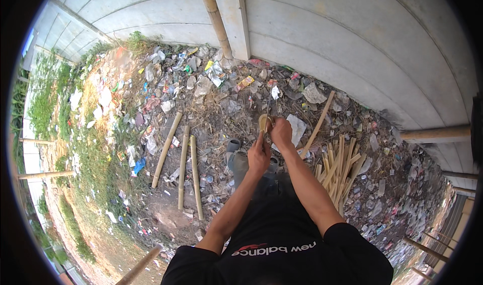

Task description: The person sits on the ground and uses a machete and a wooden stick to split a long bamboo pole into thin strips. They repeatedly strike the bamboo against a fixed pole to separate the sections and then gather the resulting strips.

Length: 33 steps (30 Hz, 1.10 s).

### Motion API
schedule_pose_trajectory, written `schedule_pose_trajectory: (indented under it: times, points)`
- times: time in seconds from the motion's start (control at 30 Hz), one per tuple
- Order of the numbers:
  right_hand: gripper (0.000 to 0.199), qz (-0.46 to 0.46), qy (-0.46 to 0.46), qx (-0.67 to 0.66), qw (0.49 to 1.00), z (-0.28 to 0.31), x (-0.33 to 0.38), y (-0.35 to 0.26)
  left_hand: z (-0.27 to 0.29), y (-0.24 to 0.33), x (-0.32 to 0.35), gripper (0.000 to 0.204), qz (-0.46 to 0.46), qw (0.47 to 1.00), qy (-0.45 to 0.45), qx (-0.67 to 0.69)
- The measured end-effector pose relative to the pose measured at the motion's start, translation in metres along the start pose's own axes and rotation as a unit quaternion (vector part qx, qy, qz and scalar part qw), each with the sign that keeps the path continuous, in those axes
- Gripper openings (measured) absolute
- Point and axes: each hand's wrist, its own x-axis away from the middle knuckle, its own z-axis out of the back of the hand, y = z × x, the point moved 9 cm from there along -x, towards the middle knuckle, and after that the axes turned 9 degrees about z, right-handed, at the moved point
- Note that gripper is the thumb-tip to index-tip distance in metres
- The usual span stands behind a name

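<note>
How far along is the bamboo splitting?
Done: a pile of split bamboo strips lies to the person's right. In hand: the left hand and right hand both grip one upright bamboo piece, with a thin blade-like tool apparently at its top. Left: three whole bamboo poles lie untouched on the ground.

black short-sleeved shirt [279, 245] with white and red chest print, bare forearms.
</note>
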Motion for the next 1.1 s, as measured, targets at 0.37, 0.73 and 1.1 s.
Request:
schedule_pose_trajectory:
  times: [0.37, 0.73, 1.1]
  points:
    - [0.044, -0.057, -0.024, -0.048, 0.997, -0.015, 0.062, 0.119, -0.003, -0.002, -0.035, 0.032, 0.075, 0.996, -0.052, -0.025]
    - [0.040, -0.433, -0.283, 0.049, 0.854, -0.171, 0.379, 0.443, 0.027, -0.018, -0.085, 0.031, 0.225, 0.971, -0.045, -0.065]
    - [0.052, -0.602, -0.079, -0.014, 0.795, -0.234, 0.281, 0.726, 0.049, -0.014, -0.164, 0.031, 0.077, 0.828, 0.026, -0.555]
